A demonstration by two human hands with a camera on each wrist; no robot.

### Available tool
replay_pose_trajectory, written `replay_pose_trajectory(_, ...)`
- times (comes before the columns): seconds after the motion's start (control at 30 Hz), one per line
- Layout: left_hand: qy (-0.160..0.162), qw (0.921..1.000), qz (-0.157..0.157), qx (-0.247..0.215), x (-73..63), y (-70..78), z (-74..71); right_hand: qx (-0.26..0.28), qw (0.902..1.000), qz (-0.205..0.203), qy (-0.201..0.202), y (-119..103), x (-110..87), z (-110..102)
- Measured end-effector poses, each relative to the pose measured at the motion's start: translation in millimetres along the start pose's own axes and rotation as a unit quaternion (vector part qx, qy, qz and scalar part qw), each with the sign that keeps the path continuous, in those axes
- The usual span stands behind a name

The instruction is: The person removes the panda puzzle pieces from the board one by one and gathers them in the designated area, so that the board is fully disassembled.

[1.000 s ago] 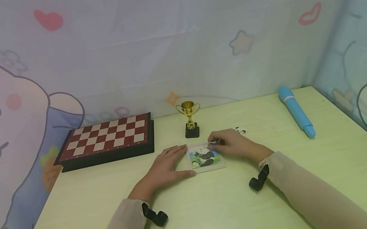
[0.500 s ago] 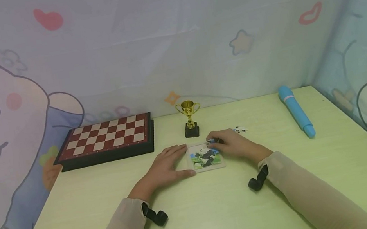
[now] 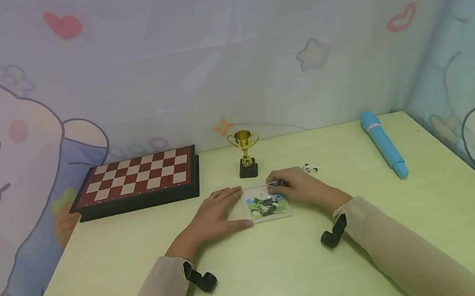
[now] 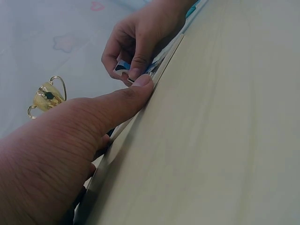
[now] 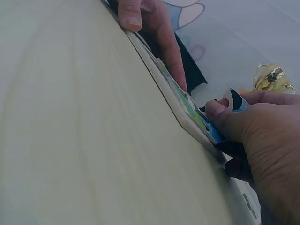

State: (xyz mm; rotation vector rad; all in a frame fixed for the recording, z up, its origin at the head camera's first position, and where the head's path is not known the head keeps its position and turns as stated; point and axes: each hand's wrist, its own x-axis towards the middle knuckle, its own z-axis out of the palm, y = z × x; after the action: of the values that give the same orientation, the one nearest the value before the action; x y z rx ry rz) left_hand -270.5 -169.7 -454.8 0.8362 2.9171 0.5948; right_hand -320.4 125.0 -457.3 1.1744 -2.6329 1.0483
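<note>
A small jigsaw puzzle with a black-and-white animal on green and blue lies in a pale tray at the table's middle. My left hand rests along the tray's left side, fingers extended at the far corner and thumb at the near one. Between thumb and fingers, my right hand pinches a puzzle piece tilted above the tray's far right part. Blue and black show on that piece, also visible in the left wrist view. Just behind the right hand lies loose puzzle material, partly hidden.
Behind the tray stands a gold trophy cup on a black base. A red-and-white checkered board with a black case sits at the back left. At the right lies a blue microphone-shaped stick. A printed curtain hangs behind the table.
The pinched puzzle piece has tipped: its blue face showed more half a second ago than now. My right hand has shifted very slightly left. My left hand has stayed in place.
</note>
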Motion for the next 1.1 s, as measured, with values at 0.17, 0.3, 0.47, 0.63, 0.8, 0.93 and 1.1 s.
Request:
replay_pose_trajectory(0.17,0.000,1.0000,0.002,0.003,0.9,-2.2,1.0,-0.010,0.9997,-0.024,0.004,-1.4,1.3,0.0)
replay_pose_trajectory(0.3,0.001,1.0000,0.002,0.002,1.5,-2.8,1.3,-0.050,0.9977,-0.046,0.008,-6.1,2.7,-0.2)
replay_pose_trajectory(0.47,0.003,1.0000,0.002,-0.004,0.5,-1.5,0.3,-0.103,0.9904,-0.090,0.022,-12.8,3.3,-0.9)
replay_pose_trajectory(0.63,0.006,0.9999,0.003,-0.009,0.2,-0.8,1.2,-0.118,0.9894,-0.079,0.031,-12.2,3.8,1.5)
replay_pose_trajectory(0.8,0.006,0.9999,0.006,-0.008,-0.6,-1.5,2.4,-0.080,0.9954,-0.042,0.031,-8.8,4.2,5.2)
replay_pose_trajectory(0.93,0.007,1.0000,0.005,-0.005,0.0,-1.9,2.2,-0.061,0.9976,-0.029,0.019,-4.8,3.1,4.5)
replay_pose_trajectory(1.1,0.005,1.0000,0.004,-0.004,1.8,-3.3,2.5,-0.053,0.9984,-0.016,0.011,-3.4,1.2,-0.6)
